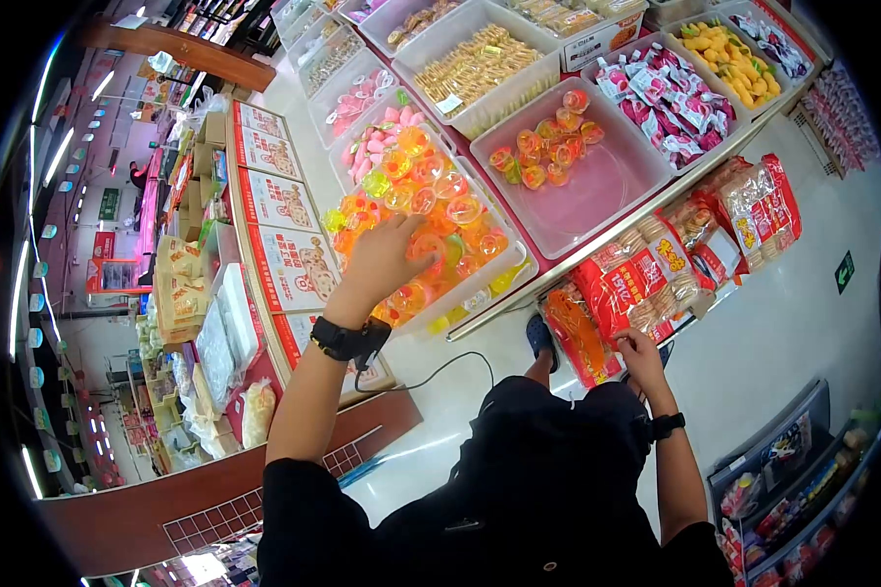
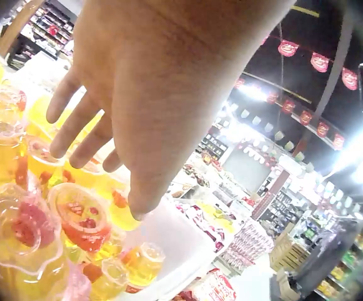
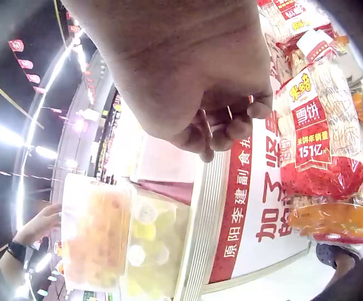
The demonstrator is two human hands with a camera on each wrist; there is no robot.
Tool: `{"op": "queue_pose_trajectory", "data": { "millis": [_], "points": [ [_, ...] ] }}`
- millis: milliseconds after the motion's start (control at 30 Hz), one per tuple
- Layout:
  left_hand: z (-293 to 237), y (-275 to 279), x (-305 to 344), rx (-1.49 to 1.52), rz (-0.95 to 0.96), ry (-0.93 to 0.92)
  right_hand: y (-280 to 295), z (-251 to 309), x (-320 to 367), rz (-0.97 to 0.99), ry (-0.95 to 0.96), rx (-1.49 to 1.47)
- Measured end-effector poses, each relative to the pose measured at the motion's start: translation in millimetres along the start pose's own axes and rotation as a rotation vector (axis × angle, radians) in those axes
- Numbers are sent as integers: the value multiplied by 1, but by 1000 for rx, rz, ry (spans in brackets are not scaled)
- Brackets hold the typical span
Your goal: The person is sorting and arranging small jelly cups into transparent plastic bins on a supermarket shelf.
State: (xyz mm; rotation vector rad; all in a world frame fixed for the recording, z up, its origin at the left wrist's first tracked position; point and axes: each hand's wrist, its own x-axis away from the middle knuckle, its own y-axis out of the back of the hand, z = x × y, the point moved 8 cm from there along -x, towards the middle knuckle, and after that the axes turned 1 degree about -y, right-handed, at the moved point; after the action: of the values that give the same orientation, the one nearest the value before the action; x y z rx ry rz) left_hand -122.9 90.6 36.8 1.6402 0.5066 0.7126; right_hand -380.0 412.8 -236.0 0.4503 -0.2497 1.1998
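Left hand [image 1: 387,256] stretched forward, fingers loosely spread on jelly cups [image 1: 440,196]. Right hand [image 1: 639,354] low, fingers curled at a red pack [image 1: 617,289]; grip unclear.

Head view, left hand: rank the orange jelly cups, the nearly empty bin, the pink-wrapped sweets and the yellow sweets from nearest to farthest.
1. Orange jelly cups: directly under the left hand, in the bin in front of it.
2. Nearly empty bin: the next bin to the right.
3. Pink-wrapped sweets: further right and farther back.
4. Yellow sweets: farthest, at the right end of the row.
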Motion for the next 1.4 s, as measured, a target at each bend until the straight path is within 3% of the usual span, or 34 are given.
{"op": "queue_pose_trajectory", "data": {
  "millis": [233,600,800,1100,1233,1400],
  "points": [
    [-26,13,-29,118,6,53,3,19,0,28,12,-4],
    [-37,-9,-66,-39,-26,200,17,2,0,-8,60,-43],
    [-45,-13,-74,-90,-52,217,26,0,12,2,-65,-173],
    [-38,-26,-82,-151,-19,280,36,-36,13,-47,-63,-67],
    [-31,-21,-74,-65,-119,239,36,-38,15,-60,-70,-100],
    [-26,-21,-63,-32,-73,259,34,-32,16,-49,-74,-100]
  ]
}}
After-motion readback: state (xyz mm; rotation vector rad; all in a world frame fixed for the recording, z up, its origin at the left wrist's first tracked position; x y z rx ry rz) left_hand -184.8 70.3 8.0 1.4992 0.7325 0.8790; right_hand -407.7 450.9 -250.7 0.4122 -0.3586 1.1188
